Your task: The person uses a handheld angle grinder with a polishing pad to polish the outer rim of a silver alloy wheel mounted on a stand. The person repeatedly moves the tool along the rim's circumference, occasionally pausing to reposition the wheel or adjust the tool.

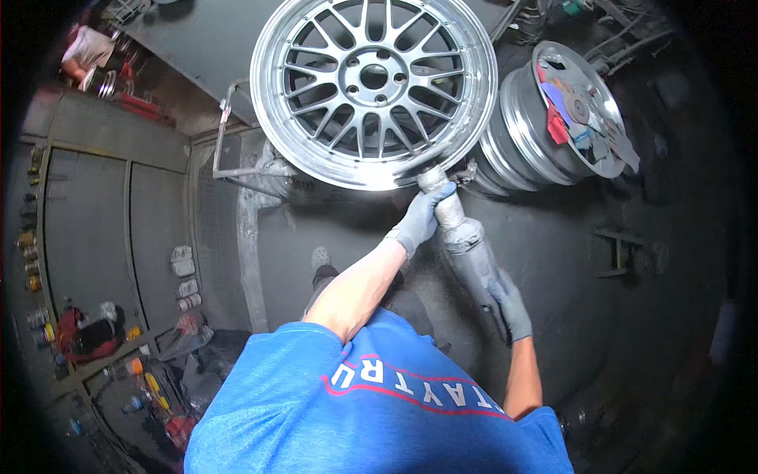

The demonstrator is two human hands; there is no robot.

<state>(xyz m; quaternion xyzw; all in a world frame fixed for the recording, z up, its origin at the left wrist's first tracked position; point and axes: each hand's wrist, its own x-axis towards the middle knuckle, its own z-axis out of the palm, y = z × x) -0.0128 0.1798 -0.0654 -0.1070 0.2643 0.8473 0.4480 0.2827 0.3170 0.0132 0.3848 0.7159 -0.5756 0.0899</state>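
A large silver multi-spoke wheel rim (363, 95) with a shiny outer lip faces me at the top. Both hands wear grey gloves and grip a long power polisher (470, 251). My left hand (417, 222) wraps round its front part, close behind the head. Farther back on the body, my right hand (512, 306) holds it from the right side. The polisher's disc (424, 160) is blurred and meets the lower right edge of the rim's lip; whether it presses on the metal I cannot tell.
To the right, more wheel rims (517, 126) stand beside the mounted one; the outermost carries red and blue cloths and round pads (580, 110). A bent metal bar frame (221, 142) stands left of the wheel. Shelving (130, 237) with several cans lines the left wall. A small metal stand (620, 253) is on the right.
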